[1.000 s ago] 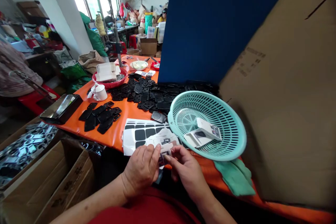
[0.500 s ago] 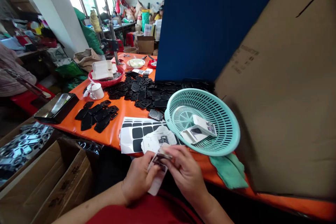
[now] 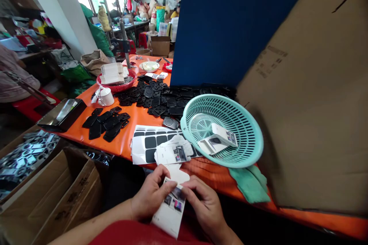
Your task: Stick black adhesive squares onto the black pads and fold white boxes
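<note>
In the head view, we see our left hand (image 3: 152, 193) and right hand (image 3: 204, 201) pinching a printed white carton (image 3: 167, 215) between their fingers at six o'clock; the mint-green basket (image 3: 230, 161) sits at one o'clock from it on the orange surface (image 3: 135, 111)

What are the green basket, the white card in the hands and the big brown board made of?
Basket: likely plastic, smooth with a soft sheen; its even slots look moulded.
Card: probably thin paperboard, printed with small pictures; whether it's coated, I can't tell.
Board: looks like cardboard, dull and plain brown, with faint printed marks.
</note>
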Demonstrator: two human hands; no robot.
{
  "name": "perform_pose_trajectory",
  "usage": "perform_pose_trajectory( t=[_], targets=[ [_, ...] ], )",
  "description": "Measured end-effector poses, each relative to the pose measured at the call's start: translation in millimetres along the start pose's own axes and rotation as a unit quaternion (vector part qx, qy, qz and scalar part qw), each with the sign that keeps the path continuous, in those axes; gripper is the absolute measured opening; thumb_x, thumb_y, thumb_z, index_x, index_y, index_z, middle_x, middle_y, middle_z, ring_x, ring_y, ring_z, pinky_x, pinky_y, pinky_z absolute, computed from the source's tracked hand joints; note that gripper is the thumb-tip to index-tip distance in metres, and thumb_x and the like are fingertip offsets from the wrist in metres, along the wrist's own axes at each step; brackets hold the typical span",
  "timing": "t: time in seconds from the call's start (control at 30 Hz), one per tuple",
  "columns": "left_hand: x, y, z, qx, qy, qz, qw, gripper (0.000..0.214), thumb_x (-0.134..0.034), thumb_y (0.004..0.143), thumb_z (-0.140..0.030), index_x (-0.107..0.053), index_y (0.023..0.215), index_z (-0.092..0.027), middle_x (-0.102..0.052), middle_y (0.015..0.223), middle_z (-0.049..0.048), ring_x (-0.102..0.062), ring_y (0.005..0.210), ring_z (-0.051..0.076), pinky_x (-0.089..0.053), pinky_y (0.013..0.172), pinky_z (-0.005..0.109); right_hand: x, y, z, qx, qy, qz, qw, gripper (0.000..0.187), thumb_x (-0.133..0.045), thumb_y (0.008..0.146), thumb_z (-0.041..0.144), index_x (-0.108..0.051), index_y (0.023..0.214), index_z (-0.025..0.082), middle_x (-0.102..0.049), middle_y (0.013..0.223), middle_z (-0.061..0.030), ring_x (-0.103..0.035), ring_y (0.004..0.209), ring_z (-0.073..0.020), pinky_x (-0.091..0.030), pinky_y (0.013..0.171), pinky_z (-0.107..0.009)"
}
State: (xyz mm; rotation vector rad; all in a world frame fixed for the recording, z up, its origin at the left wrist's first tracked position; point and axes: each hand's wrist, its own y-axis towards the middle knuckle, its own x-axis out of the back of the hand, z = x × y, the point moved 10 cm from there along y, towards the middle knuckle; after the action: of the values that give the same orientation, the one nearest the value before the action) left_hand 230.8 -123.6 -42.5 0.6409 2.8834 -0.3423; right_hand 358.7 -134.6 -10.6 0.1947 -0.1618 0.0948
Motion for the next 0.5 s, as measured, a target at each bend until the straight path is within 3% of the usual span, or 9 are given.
perform_pose_trajectory(
  t=[0.07,0.17,0.23,0.33,0.4,0.5],
  targets=[
    [4.6,0,-5,-0.018,0.037,-0.022,0.999,0.031,-0.059,0.088,-0.046,-0.044,0.083,-0.019,-0.05,0.069,-0.0039,-0.042,0.061,0.008,-0.035,0.056,0.019,0,0,-5,-0.037,0.035,-0.019,0.999,0.013,-0.067,0.085,0.033,-0.07,0.082,0.02,-0.062,0.072,-0.002,-0.059,0.065,-0.0148,-0.048,0.061,-0.023],
    [4.1,-2,-14,-0.056,0.051,-0.024,0.997,0.031,-0.055,0.091,-0.043,-0.047,0.109,-0.019,-0.056,0.078,-0.0013,-0.051,0.067,0.01,-0.04,0.061,0.021,-1,0,-24,-0.141,0.145,-0.043,0.979,0.033,-0.074,0.079,0.038,-0.066,0.107,0.024,-0.068,0.083,-0.0027,-0.064,0.074,-0.0183,-0.053,0.068,-0.028],
    [2.8,-4,-15,-0.059,0.051,-0.015,0.997,0.036,-0.054,0.092,-0.041,-0.046,0.118,-0.019,-0.059,0.084,0.0014,-0.055,0.073,0.012,-0.043,0.065,0.023,-6,1,-24,-0.154,0.16,-0.013,0.975,0.028,-0.074,0.079,0.038,-0.068,0.102,0.024,-0.07,0.084,-0.0037,-0.066,0.077,-0.0198,-0.053,0.071,-0.03],
    [9.0,-7,-20,-0.063,0.102,-0.039,0.992,0.027,-0.057,0.089,-0.041,-0.058,0.097,-0.015,-0.06,0.081,0.0029,-0.054,0.073,0.013,-0.043,0.066,0.024,-7,5,2,-0.052,0.086,0.041,0.994,0.015,-0.07,0.083,0.035,-0.074,0.09,0.022,-0.07,0.087,-0.0066,-0.065,0.082,-0.0216,-0.052,0.076,-0.032],
    [13.3,-10,-29,-0.081,0.147,-0.059,0.984,0.026,-0.059,0.088,-0.04,-0.061,0.085,-0.014,-0.059,0.079,0.0035,-0.053,0.073,0.013,-0.042,0.068,0.024,-6,6,11,-0.024,0.059,0.055,0.996,0.017,-0.066,0.086,0.035,-0.075,0.089,0.022,-0.069,0.084,-0.0069,-0.065,0.08,-0.021,-0.052,0.075,-0.031],
    [15.1,-6,-35,-0.055,0.145,-0.063,0.986,0.023,-0.061,0.085,-0.037,-0.061,0.079,-0.014,-0.058,0.073,0.0018,-0.05,0.067,0.012,-0.041,0.063,0.023,-7,7,-5,-0.138,0.088,0.056,0.985,0.018,-0.072,0.081,0.038,-0.075,0.084,0.02,-0.07,0.082,-0.006,-0.065,0.077,-0.0198,-0.052,0.071,-0.029]
  ],
)
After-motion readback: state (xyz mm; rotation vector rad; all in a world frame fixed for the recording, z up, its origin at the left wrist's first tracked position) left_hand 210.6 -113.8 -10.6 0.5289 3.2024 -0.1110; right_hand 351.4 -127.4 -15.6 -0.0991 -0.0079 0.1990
